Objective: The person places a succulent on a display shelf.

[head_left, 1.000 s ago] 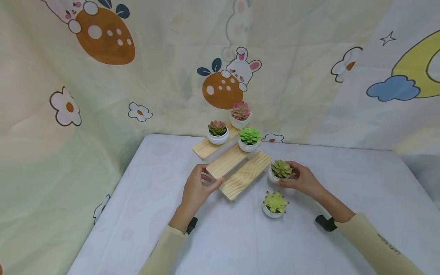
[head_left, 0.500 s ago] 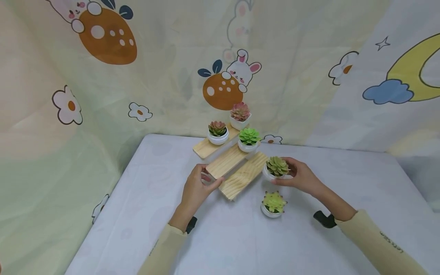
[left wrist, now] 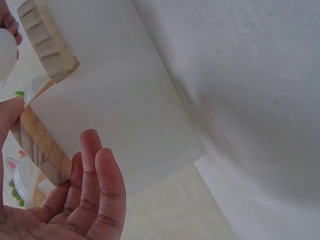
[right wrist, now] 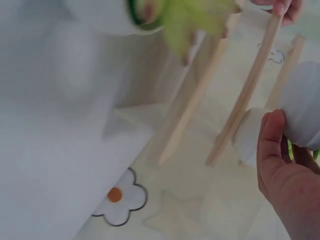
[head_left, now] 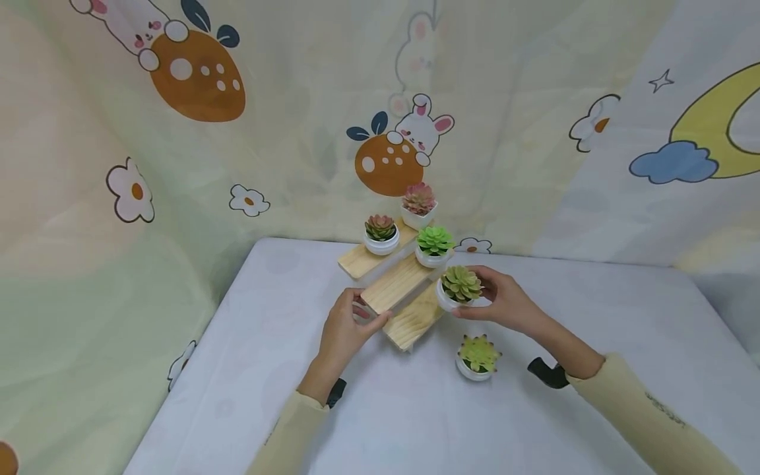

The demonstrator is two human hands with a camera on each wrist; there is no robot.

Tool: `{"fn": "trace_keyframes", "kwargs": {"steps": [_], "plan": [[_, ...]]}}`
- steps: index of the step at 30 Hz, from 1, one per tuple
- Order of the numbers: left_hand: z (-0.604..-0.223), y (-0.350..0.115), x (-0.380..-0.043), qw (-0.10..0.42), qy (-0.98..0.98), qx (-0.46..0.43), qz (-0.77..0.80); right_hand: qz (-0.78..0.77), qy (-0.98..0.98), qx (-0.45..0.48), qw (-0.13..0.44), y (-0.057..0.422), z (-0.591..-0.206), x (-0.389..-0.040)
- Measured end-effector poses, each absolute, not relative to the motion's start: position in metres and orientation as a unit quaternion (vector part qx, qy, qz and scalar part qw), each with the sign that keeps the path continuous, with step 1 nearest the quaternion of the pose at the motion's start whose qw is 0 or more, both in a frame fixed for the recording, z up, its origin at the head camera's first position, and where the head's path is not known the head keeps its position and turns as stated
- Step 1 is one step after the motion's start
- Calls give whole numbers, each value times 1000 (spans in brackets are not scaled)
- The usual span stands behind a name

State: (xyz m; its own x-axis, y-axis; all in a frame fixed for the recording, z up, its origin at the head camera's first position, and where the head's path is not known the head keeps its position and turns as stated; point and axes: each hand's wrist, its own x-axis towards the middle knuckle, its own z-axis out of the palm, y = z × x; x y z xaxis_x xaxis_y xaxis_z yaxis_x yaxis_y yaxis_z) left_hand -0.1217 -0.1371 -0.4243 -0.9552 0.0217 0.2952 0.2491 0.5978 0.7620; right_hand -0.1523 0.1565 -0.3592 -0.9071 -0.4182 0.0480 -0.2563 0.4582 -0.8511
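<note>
My right hand (head_left: 505,302) holds a potted green succulent (head_left: 462,284) by its white pot (right wrist: 302,107), over the far end of the lowest board (head_left: 411,323) of a three-step wooden plant stand. With my left hand (head_left: 346,330) I grip the near end of the stand's middle board (head_left: 392,285), thumb on top and fingers under it. A bright green succulent (head_left: 435,243) stands at that board's far end. On the top board (head_left: 359,262) are a reddish-green succulent (head_left: 380,231) and a pink succulent (head_left: 419,201). The stand's pale side panel (left wrist: 120,115) shows in the left wrist view.
A yellow-green succulent with red tips (head_left: 478,356) stands in its white pot on the white-covered table (head_left: 392,422), right of the stand and in front of my right hand. Behind the table hangs a printed cloth (head_left: 297,119).
My right hand has carried the succulent leftward from beside the stand to over the lowest board. My left hand keeps its grip on the middle board. The head view has shifted slightly.
</note>
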Motion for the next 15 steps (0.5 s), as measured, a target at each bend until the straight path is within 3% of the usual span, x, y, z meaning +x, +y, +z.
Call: {"fn": "trace_keyframes", "kwargs": {"steps": [15], "plan": [[-422,-137,-121,109,-888,-57,-443,-508,824,-239,78,101,-344,-164]]}}
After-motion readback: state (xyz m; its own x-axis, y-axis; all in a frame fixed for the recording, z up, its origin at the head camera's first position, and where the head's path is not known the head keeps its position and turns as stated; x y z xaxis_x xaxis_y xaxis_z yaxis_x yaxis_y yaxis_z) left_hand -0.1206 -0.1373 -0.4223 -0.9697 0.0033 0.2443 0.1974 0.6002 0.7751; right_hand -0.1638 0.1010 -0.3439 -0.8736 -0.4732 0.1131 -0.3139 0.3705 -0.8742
